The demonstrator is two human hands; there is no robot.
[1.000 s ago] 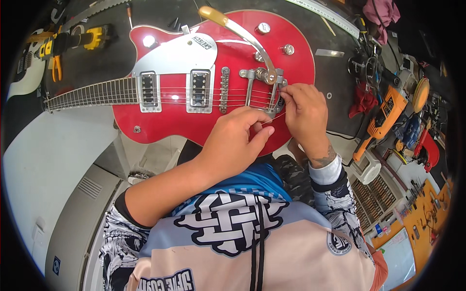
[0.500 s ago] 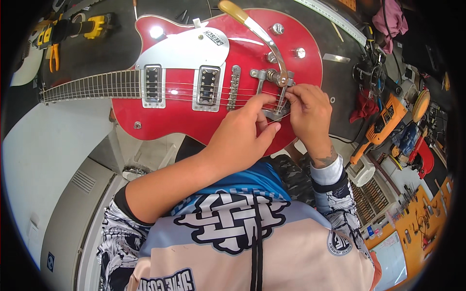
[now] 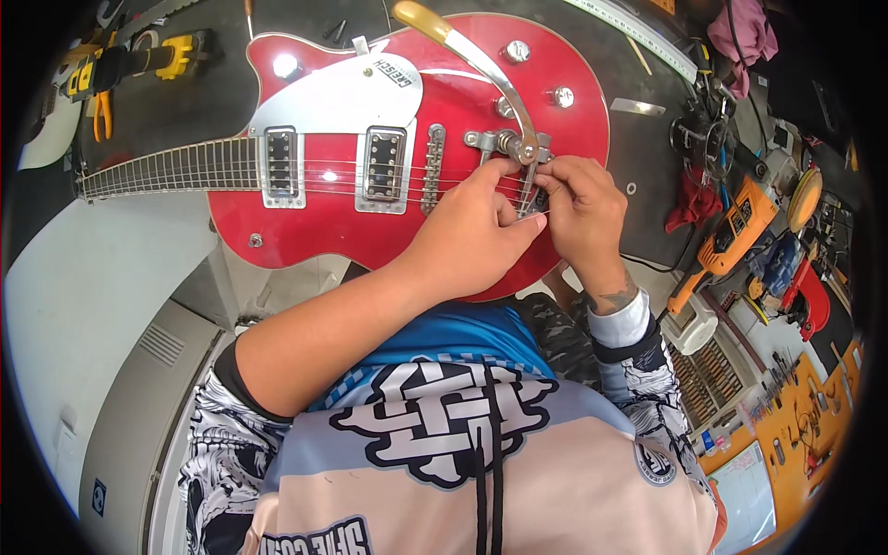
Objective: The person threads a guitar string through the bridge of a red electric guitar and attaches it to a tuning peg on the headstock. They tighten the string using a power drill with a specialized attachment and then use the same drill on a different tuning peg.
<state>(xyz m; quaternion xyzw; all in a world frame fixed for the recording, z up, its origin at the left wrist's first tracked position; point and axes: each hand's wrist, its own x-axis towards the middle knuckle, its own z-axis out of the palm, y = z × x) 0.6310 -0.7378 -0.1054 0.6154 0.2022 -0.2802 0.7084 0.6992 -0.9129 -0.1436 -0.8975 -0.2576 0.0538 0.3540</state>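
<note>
A red electric guitar (image 3: 324, 227) with a white pickguard (image 3: 338, 97) lies face up on the dark bench. At its tailpiece, my left hand (image 3: 467, 227) has its thumb and fingers drawn together on a thin guitar string (image 3: 546, 214). Close against it, my right hand (image 3: 589, 203) pinches by the end of the metal vibrato tailpiece (image 3: 486, 141), apparently on the same string; its fingertips partly hide the grip. The vibrato arm (image 3: 499, 79), tipped in tan, rises above both hands. Left of my fingers sit the bridge (image 3: 432, 171) and a pickup (image 3: 384, 166).
Orange-handled pliers (image 3: 103, 113) and a yellow-and-black tool (image 3: 139, 63) lie at the far left. A metal ruler (image 3: 638, 37) rests at the back. On the right are an orange power tool (image 3: 735, 231), a red cloth (image 3: 694, 199) and a flat metal strip (image 3: 638, 107).
My left thumb has moved right toward my right hand, closing in on the string. The guitar appears slightly further left and up in the picture.
</note>
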